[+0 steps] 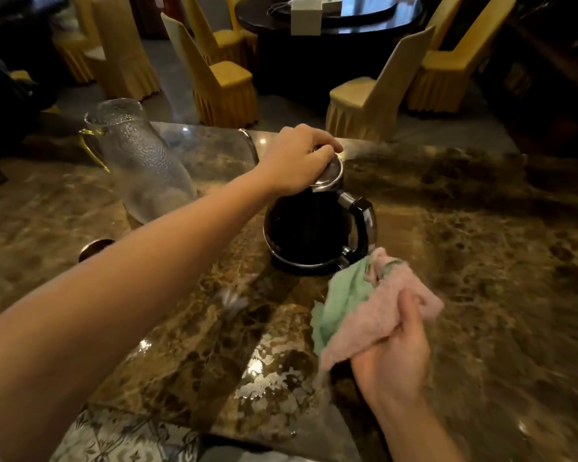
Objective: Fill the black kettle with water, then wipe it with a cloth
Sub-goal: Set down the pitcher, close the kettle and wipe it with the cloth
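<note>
gripping lid [330, 175] of black kettle [306, 228] with left hand [297, 160] | right hand [394, 358] clutches cloth [364, 305] beside handle [365, 225]

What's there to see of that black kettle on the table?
The kettle is round-bellied and glossy black, with a silvery lid and a black loop handle on shiny metal fittings, facing right. It stands upright on the marble-look table. The left hand grips the lid from above. A pink-and-green cloth, held in the right hand, reaches the handle's foot; whether it touches is unclear.
</note>
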Demonstrator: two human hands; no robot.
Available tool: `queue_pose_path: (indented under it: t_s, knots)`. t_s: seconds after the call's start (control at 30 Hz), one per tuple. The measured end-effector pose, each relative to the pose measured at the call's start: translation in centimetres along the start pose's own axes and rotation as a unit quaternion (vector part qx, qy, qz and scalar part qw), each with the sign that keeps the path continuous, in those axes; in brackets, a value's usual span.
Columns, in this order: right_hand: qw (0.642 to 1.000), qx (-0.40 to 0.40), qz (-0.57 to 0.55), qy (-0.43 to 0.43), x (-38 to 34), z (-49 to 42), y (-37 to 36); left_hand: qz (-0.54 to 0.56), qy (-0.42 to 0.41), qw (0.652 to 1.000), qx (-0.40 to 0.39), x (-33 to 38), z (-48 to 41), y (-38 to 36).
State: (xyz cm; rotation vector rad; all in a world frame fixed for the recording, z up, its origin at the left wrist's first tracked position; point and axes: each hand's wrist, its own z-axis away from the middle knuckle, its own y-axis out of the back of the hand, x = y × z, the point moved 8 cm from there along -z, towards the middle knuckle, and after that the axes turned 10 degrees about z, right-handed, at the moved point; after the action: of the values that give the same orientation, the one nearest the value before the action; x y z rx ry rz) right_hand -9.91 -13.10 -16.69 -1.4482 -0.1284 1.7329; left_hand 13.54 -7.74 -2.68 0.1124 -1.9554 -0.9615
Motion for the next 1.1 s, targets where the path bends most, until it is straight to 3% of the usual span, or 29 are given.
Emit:
queue_pose_path:
  t_s: [0.07, 0.2, 0.27, 0.3, 0.43, 0.53, 0.63, 0.7, 0.8, 0.9, 1.0, 1.1]
  knots:
    - [0.989, -0.005, 0.143, 0.028, 0.5, -0.1, -1.9, -0.006, 0.024, 0.998, 0.060, 0.6, 0.3, -0.3]
    - [0.922, 0.026, 0.363, 0.130, 0.8, -5.9, -3.8, -0.051, 0.062, 0.986, 0.147, 1.9, 1.9, -1.3]
    - [0.912, 0.046, 0.354, 0.203, -1.5, -9.3, -4.8, -0.062, 0.051, 0.988, 0.130, 2.3, 2.5, -1.3]
    - [0.919, 0.050, 0.338, 0.198, -2.5, -11.3, -5.3, -0.084, 0.048, 0.989, 0.108, 2.3, 2.6, -1.0]
    - [0.926, 0.011, 0.369, 0.076, -4.4, -17.4, -6.7, -0.192, 0.027, 0.981, -0.003, 1.3, 1.9, 0.3]
    - [0.952, 0.007, 0.300, 0.056, -5.0, -16.9, -7.9, -0.141, -0.027, 0.989, -0.021, 0.9, 1.4, 0.4]
    - [0.969, 0.082, 0.226, 0.055, -1.8, -12.8, -7.3, -0.045, -0.024, 0.998, 0.020, 0.9, 1.5, 0.4]
    - [0.974, 0.114, 0.186, 0.052, 1.5, -8.2, -7.2, -0.038, -0.008, 0.998, 0.044, 0.5, 1.6, 0.5]
    - [0.968, 0.108, 0.165, 0.154, 0.6, -4.5, -9.3, -0.032, -0.003, 0.999, 0.032, 0.3, 1.6, 0.4]
    - [0.974, 0.139, 0.122, 0.129, -2.6, -6.9, -10.8, -0.018, -0.004, 1.000, 0.023, 0.5, 1.8, 0.5]
    - [0.979, 0.131, 0.036, 0.154, -6.9, -11.8, -11.0, -0.039, 0.006, 0.997, 0.062, 0.2, 1.9, 1.0]
    - [0.968, 0.118, 0.147, 0.164, -7.3, -14.9, -9.6, -0.068, 0.014, 0.993, 0.101, 0.1, 2.3, 1.0]
